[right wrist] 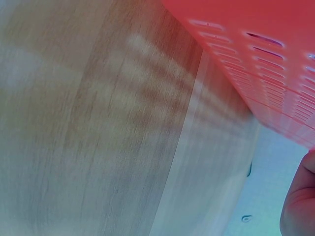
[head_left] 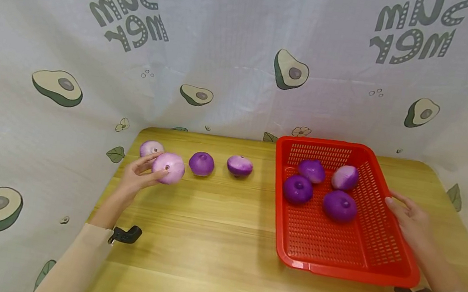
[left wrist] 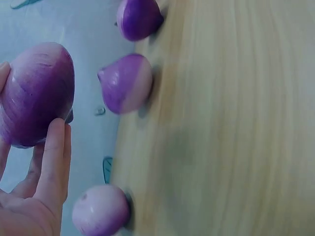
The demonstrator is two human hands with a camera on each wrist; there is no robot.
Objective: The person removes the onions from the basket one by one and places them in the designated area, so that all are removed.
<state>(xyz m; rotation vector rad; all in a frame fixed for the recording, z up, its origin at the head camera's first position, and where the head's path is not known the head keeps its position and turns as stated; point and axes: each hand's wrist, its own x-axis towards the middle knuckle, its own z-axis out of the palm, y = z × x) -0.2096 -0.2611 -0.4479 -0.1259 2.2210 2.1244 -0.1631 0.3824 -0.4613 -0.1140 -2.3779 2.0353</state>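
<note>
My left hand (head_left: 137, 175) grips a pale purple onion (head_left: 172, 167) between thumb and fingers, held above the table; in the left wrist view this onion (left wrist: 39, 93) shows a darker purple side. Just behind it on the table lies another pale onion (head_left: 151, 148), partly covered by the hand. To its right sit a dark purple onion (head_left: 201, 164) and a two-toned onion (head_left: 239, 166). At the right, my right hand (head_left: 413, 223) holds the side rim of a red plastic basket (head_left: 302, 266). Inside the basket are several purple onions, one of them at the front right (head_left: 340, 206).
The wooden table (head_left: 210, 243) carries everything and ends at a rear edge against a white curtain (head_left: 238, 56) printed with avocados. The basket's slotted wall (right wrist: 275, 64) fills the upper right of the right wrist view.
</note>
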